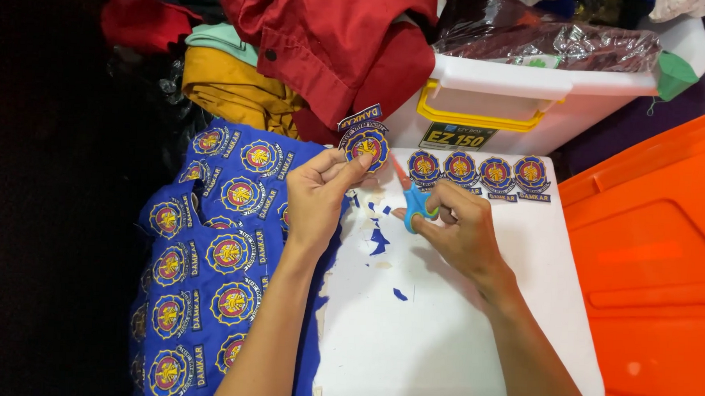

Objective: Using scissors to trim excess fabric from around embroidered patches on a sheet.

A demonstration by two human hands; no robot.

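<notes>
My left hand pinched a round embroidered patch in blue, red and yellow between thumb and fingertips, holding it up at about twelve o'clock from that hand. My right hand was closed through the blue handles of a small pair of scissors, whose orange blades pointed toward eleven o'clock, just beside the patch. Under my left forearm lay a blue fabric sheet of uncut patches, at nine o'clock. Blue fabric scraps littered the white desk between my hands. Four cut patches in a row sat at one o'clock from my right hand, near a white plastic box with yellow latch.
</notes>
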